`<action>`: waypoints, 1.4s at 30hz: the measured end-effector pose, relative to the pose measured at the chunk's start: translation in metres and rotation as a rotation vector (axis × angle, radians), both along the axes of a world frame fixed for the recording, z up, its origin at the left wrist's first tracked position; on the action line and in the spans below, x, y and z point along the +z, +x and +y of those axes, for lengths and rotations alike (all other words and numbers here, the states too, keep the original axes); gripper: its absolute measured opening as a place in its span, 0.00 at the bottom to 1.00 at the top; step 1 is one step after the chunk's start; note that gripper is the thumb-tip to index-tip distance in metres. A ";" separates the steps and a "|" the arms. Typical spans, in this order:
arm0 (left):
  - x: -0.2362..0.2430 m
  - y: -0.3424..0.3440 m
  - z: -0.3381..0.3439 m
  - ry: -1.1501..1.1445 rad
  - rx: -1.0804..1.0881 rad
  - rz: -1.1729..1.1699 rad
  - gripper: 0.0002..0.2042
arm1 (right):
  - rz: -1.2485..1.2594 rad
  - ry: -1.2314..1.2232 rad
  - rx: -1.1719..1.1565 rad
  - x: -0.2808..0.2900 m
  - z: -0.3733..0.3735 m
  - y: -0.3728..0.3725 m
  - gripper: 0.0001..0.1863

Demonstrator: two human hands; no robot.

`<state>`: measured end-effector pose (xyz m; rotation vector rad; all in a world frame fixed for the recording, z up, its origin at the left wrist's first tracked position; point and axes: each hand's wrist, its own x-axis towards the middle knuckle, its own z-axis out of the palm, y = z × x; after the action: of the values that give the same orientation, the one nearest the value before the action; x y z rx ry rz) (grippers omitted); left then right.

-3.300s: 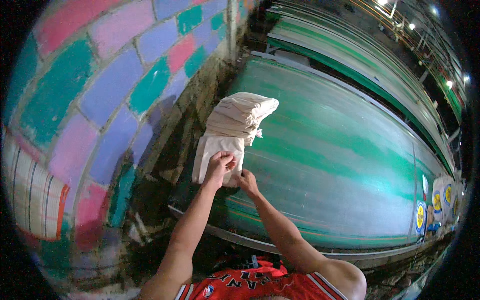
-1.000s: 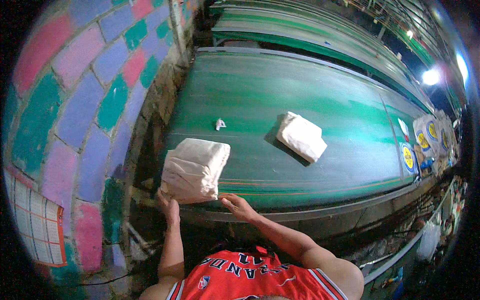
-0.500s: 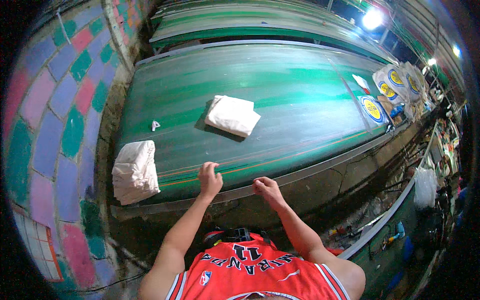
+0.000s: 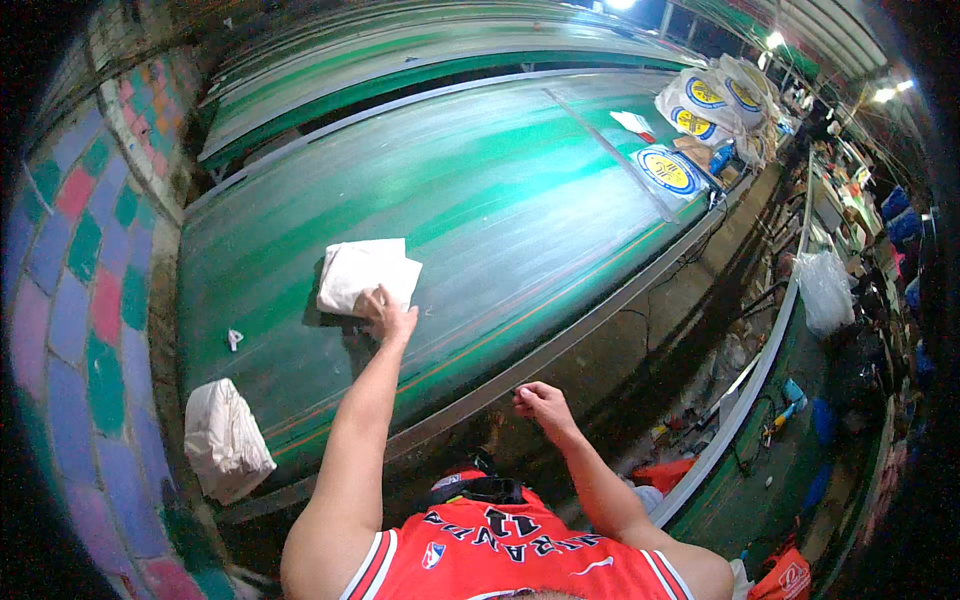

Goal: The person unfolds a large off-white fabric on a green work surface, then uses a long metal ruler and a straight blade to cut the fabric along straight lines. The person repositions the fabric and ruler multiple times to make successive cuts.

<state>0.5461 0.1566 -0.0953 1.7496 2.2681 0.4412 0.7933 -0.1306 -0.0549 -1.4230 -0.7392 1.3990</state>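
The left hand [image 4: 385, 318] has moved off the table [image 4: 520, 180] edge and now grips the folded white cloth bundle [image 4: 365, 275] lying mid-table. The right hand [image 4: 540, 402] hangs loosely curled, empty. A second bundle [image 4: 225, 440] stays at the table's corner.

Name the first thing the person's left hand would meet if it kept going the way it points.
The left hand already touches the folded white cloth stack on the green table; beyond it, only bare tabletop, apparently.
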 end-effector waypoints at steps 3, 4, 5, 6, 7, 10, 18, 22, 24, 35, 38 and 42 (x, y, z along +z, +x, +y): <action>-0.035 0.005 0.019 0.155 0.051 0.053 0.44 | -0.003 0.011 -0.087 0.007 0.005 0.028 0.13; -0.048 0.006 0.026 0.185 0.072 0.123 0.41 | -0.013 -0.007 -0.117 0.008 0.009 0.037 0.13; -0.058 0.004 0.031 0.154 0.090 0.179 0.39 | -0.025 0.011 -0.123 0.008 0.013 0.044 0.12; -0.065 0.002 0.035 0.297 0.100 0.151 0.36 | -0.022 0.033 -0.112 0.007 0.022 0.050 0.12; -0.070 -0.001 0.038 0.379 0.106 0.106 0.34 | -0.023 0.037 -0.102 0.006 0.032 0.056 0.13; -0.065 -0.005 0.036 0.505 0.152 -0.692 0.17 | -0.081 0.047 -0.023 -0.001 0.069 0.064 0.13; 0.013 0.000 0.035 0.627 0.596 -0.846 0.19 | -0.517 0.191 0.305 -0.017 0.256 0.088 0.16; 0.019 0.006 0.042 0.826 0.423 -0.841 0.17 | -0.886 0.331 0.096 -0.044 0.382 0.106 0.12; 0.011 0.014 0.040 0.806 0.253 -0.871 0.16 | -1.007 0.397 0.129 -0.057 0.429 0.113 0.13; -0.016 0.010 0.048 0.694 0.117 -0.856 0.14 | -1.319 0.355 0.270 -0.077 0.515 0.109 0.10; -0.015 0.011 0.045 0.762 0.159 -0.781 0.14 | -1.388 0.357 0.379 -0.076 0.522 0.112 0.10; 0.005 0.009 0.041 0.525 0.313 -1.030 0.16 | -1.273 0.367 0.520 -0.074 0.514 0.097 0.11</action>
<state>0.5555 0.1976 -0.0905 0.8925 1.6764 1.6542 0.8904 0.3838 -0.1292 -1.7920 -2.1526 0.4542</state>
